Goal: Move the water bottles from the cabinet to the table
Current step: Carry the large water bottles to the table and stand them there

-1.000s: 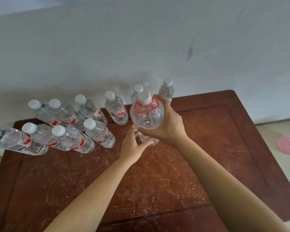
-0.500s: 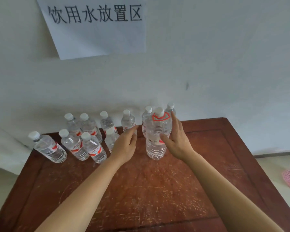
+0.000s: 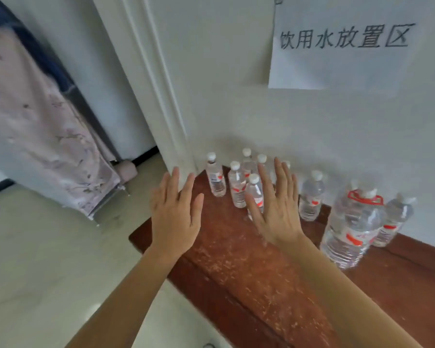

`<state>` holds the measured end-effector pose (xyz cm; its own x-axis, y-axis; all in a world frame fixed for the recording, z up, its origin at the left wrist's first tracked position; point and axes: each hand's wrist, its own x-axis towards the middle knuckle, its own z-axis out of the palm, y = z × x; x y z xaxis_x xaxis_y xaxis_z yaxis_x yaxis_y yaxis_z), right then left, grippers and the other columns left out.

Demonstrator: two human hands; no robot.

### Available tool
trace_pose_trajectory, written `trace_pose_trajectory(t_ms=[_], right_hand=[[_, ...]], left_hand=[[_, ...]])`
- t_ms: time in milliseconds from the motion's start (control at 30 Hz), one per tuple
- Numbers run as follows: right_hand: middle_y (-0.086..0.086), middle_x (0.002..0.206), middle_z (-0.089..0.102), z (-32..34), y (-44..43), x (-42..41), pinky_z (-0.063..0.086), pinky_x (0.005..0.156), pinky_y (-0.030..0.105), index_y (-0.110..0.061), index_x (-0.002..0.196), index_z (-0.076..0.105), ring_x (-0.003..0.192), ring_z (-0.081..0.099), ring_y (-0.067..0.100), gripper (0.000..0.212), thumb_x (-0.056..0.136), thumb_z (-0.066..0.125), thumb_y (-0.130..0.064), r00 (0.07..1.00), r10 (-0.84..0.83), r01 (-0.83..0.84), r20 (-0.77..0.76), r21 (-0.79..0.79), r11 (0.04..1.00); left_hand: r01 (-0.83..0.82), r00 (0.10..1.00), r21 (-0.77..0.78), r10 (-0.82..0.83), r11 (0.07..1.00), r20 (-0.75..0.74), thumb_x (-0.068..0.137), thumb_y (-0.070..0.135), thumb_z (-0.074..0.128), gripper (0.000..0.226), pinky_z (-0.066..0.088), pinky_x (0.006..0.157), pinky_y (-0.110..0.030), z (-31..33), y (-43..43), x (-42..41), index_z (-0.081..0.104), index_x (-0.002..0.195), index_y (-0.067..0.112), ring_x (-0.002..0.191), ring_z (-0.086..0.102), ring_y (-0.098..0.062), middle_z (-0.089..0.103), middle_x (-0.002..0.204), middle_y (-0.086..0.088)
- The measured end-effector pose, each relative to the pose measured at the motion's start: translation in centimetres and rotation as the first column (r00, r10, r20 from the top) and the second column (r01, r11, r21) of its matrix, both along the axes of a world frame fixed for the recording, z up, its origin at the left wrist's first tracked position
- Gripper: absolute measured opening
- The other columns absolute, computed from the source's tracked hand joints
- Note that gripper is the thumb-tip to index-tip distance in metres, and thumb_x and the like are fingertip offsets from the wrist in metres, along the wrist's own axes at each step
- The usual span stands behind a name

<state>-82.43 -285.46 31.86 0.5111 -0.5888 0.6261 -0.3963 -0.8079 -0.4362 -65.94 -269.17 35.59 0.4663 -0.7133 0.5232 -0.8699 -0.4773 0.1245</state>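
Note:
A large clear water bottle (image 3: 352,227) with a red handle ring stands upright on the brown wooden table (image 3: 239,267), near the wall at the right. Several small clear bottles (image 3: 237,188) with white caps and red labels stand in a group along the wall to its left. My left hand (image 3: 176,214) hovers flat with straight fingers over the table's left corner, holding nothing. My right hand (image 3: 274,209) is also flat and empty, in front of the small bottles and partly hiding one. Neither hand touches a bottle.
A white paper sign (image 3: 344,43) with black characters hangs on the wall above the bottles. A white door frame (image 3: 161,96) rises at the table's left corner. Farther left, a pale patterned cloth (image 3: 43,136) hangs over a rack on the tiled floor (image 3: 48,259).
Both hands have let go of the large bottle, which now stands alone on the table. The view has swung left, and both hands have moved left and spread flat.

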Motion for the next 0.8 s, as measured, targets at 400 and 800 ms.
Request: trace_pose_trajectory(t_ms=[400,800], right_hand=[[0.016,0.168,0.016,7.8,33.5,23.3,0.009,0.124,0.061,-0.026,0.157,0.037,0.157,0.005,0.037,0.067,0.103,0.029,-0.064,0.674,0.737,-0.733,-0.052,-0.17,0.658],[0.016,0.167,0.02,9.0,75.0,30.3,0.01,0.123,0.062,-0.027,0.157,0.036,0.155,0.013,0.04,0.062,0.103,0.04,-0.057,0.153,0.986,-0.953,-0.065,-0.274,0.13]], left_hand=[[-0.828,0.553,-0.037,0.826,0.559,0.113,0.103,0.055,0.031,0.062,0.019,0.117,-0.067,6.1,42.4,4.3,0.032,0.156,0.023,0.152,0.015,-0.039,0.017,0.166,-0.014],[-0.996,-0.013,-0.087,0.997,-0.007,0.077,0.101,0.058,0.025,0.064,0.018,0.116,-0.069,7.3,77.1,-1.7,0.034,0.155,0.024,0.153,0.013,-0.038,0.018,0.166,-0.013]])
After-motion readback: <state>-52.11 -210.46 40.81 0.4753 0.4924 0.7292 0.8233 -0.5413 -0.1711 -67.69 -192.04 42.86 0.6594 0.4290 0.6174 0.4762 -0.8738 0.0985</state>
